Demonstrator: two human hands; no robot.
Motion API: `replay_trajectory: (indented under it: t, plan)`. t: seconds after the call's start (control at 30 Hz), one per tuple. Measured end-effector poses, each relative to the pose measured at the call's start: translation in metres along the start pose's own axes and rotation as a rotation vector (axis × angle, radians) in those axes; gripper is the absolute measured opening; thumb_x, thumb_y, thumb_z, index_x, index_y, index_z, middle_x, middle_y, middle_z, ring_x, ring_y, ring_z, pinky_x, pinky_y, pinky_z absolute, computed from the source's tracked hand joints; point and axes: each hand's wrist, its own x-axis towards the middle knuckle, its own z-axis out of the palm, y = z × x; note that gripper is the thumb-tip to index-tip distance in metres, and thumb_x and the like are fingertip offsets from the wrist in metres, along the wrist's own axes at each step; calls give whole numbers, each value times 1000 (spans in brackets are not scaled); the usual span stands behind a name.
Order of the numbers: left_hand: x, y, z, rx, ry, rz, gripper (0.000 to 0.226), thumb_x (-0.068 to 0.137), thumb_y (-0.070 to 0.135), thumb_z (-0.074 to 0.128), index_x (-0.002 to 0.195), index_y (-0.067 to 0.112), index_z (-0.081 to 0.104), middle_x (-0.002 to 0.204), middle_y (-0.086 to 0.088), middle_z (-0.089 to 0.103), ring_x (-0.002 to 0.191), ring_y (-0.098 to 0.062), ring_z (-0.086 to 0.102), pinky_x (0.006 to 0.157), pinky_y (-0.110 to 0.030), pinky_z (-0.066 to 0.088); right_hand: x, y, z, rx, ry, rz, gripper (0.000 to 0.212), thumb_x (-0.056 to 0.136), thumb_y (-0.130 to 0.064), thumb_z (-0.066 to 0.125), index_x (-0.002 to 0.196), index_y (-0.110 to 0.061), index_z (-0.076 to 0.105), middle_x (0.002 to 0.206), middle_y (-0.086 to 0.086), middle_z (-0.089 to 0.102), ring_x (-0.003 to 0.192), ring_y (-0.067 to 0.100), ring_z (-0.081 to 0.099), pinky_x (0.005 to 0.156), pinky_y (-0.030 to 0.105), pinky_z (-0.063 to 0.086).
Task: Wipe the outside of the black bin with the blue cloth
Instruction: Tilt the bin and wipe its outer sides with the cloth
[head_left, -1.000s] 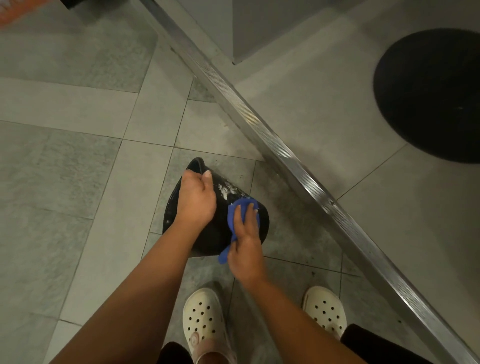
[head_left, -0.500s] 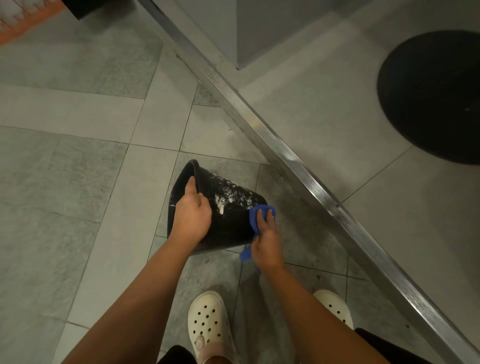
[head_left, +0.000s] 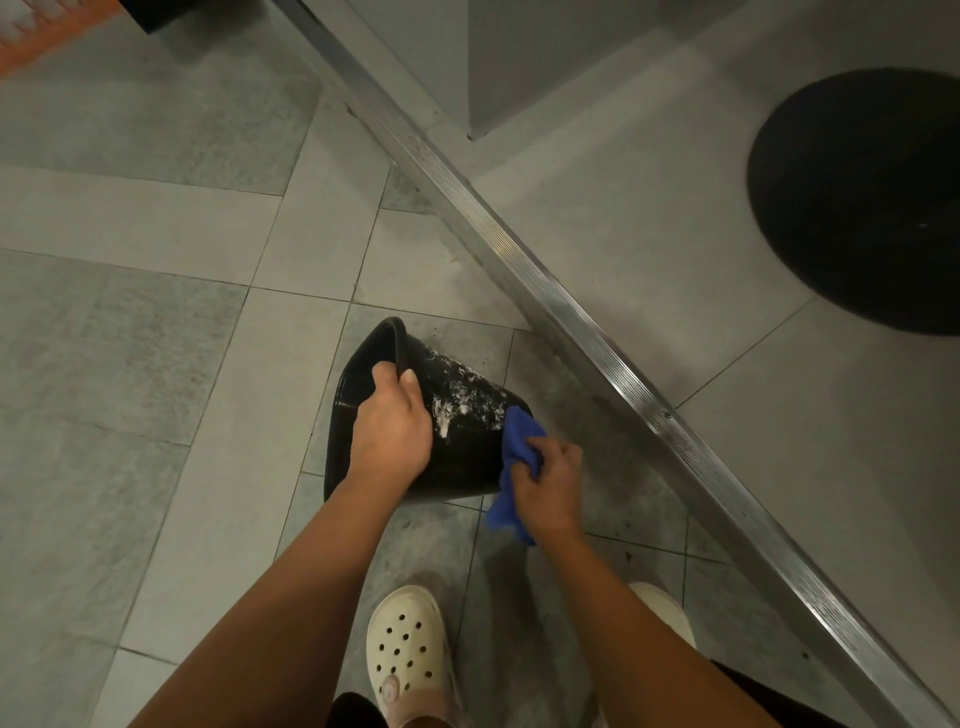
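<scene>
Cream clogs (head_left: 408, 654) stand on grey floor tiles (head_left: 156, 364) at the near edge. Right hand (head_left: 550, 483) bunches the blue cloth (head_left: 519, 447) in curled fingers, and the cloth touches the base end of the black bin (head_left: 467, 457). Left hand (head_left: 392, 426) grips the bin rim. Bin is tipped over on the tiles, with white flecks (head_left: 462, 400) on its upper wall. Beyond it: a ribbed metal strip (head_left: 571, 332), then a dark round disc (head_left: 862, 202).

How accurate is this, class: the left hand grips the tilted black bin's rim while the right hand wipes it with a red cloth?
One error: the head view shows a blue cloth, not red. The left hand grips the rim of the black bin; the right hand wipes.
</scene>
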Motion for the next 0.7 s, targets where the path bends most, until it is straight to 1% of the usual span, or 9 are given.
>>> replay_trajectory:
  t: [0.1,0.23,0.27,0.3,0.33,0.4,0.47,0.57,0.7]
  plan:
    - [1,-1,-2,-54,-12,-2,30,101,21,28,125,5,38,77,-6,57,64,-17,53,54,-30,39,-4,2,7,-27,15,-77,30,84,-14,64,113,-9,60,111,0,45,95,5,44,77,-4,28]
    - [-2,-4,-6,-76,-44,15,52,101,17,28,150,18,11,117,-20,58,67,-4,50,68,-22,40,7,5,11,-53,52,-47,17,87,-16,60,101,-7,60,112,3,52,99,13,50,82,11,35]
    - [-1,-5,-7,-64,-50,27,53,101,16,28,150,18,8,137,-21,46,75,-3,53,73,-19,39,9,7,13,-73,57,-11,19,88,-16,58,104,-6,59,113,6,52,102,15,50,85,17,38]
    - [-1,-7,-6,-57,-52,48,54,101,15,28,150,17,6,151,-17,28,97,-6,56,85,-13,35,9,8,14,-90,58,12,21,89,-16,56,107,-6,57,115,7,52,104,17,50,87,21,39]
    - [1,-9,-5,-52,-49,79,54,101,12,28,150,14,7,157,-12,13,127,-15,44,96,-9,23,7,9,15,-103,53,8,22,90,-16,55,110,-7,55,116,7,51,107,18,49,90,23,39]
    - [3,-14,-3,-24,-23,140,53,100,7,29,149,8,10,158,-7,6,145,-19,9,105,-11,5,0,9,18,-124,24,-65,25,90,-12,54,114,-6,53,121,7,50,112,19,49,96,24,38]
    - [4,-19,-2,2,24,168,51,99,7,31,147,5,16,156,-10,14,144,-19,13,107,-12,7,-7,9,20,-140,6,-154,25,89,-8,54,114,-4,54,125,10,52,116,21,50,105,33,36]
    - [5,-22,-1,5,76,187,48,98,7,34,145,3,24,149,-12,26,138,-21,29,106,-15,16,-1,8,18,-156,-10,-226,40,91,-8,53,129,-6,45,128,16,53,122,29,49,106,44,38]
    - [8,-20,1,20,91,227,47,97,5,35,143,1,27,142,-15,32,132,-27,30,105,-20,20,12,11,6,-145,9,-111,41,91,-9,51,131,-14,46,111,15,63,87,17,60,82,24,47]
